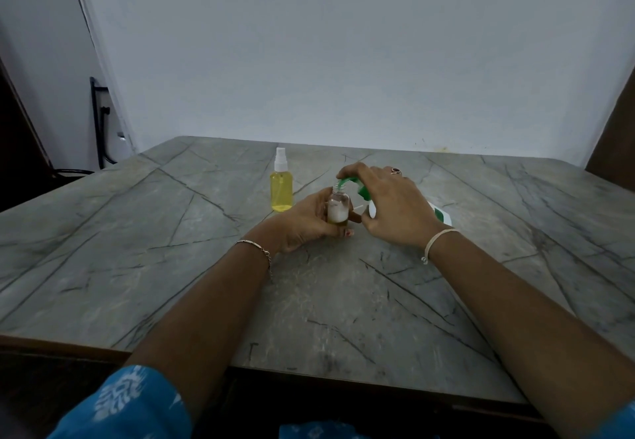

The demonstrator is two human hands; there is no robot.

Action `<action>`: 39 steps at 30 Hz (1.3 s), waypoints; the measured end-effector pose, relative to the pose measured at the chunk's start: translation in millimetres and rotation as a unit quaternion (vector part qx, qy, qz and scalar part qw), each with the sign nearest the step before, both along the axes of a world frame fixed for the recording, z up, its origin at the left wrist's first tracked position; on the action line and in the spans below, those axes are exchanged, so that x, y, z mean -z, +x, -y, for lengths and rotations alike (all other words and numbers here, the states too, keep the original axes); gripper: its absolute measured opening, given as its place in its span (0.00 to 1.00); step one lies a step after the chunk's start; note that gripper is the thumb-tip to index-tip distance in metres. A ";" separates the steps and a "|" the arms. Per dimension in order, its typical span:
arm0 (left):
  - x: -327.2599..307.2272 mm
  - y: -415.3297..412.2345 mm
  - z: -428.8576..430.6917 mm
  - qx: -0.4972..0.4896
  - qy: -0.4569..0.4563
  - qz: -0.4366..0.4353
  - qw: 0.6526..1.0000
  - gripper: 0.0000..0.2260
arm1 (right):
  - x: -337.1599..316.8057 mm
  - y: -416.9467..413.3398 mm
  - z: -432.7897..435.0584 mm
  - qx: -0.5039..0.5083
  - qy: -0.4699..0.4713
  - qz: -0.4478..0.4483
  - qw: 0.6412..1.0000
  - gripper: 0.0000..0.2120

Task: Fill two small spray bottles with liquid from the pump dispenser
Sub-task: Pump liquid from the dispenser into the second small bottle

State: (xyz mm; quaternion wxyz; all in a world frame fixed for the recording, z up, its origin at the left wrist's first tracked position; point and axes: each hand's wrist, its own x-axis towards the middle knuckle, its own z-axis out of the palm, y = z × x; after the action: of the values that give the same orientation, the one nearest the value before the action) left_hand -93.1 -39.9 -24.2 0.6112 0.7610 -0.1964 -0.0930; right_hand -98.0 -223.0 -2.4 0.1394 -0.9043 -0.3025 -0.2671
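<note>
The grey veined counter (171, 267) carries everything. The right hand (388, 205) curls over the green-topped pump dispenser (441, 215). Near its left stands a capped spray bottle (281, 191) full of yellow liquid. The left hand (305, 222) grips a small open bottle (337, 206) upright under the spout.

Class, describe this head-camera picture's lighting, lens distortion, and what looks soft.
Head view: dim, even light, no harsh glare on the table; the wide-angle lens bends the wall corner at left; the full spray bottle looks sharp, the small bottle in the left hand and the pump dispenser under the right hand softer.
</note>
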 end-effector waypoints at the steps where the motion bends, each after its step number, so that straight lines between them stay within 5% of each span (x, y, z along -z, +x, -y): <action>1: 0.1 0.2 -0.3 0.002 0.000 -0.004 1.000 0.22 | -0.4 -1.1 1.0 0.001 -0.004 -0.002 1.000 0.33; 8: -2.0 -2.9 0.1 0.007 0.004 -0.006 1.000 0.21 | -3.9 -1.2 4.8 0.007 -0.045 -0.004 0.999 0.42; 18: 0.5 0.8 -1.2 -0.005 -0.001 -0.014 1.000 0.24 | -3.2 -0.3 -0.8 0.006 -0.012 -0.010 1.000 0.29; 39: -0.7 -0.9 -0.4 0.005 0.004 -0.004 1.000 0.21 | -1.7 -1.0 -2.6 0.026 -0.009 -0.003 1.000 0.31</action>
State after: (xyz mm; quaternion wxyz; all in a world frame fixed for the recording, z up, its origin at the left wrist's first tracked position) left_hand -94.0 -39.6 -23.5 0.6085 0.7621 -0.1975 -0.0999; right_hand -99.0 -220.4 -0.7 0.1250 -0.9139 -0.2809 -0.2651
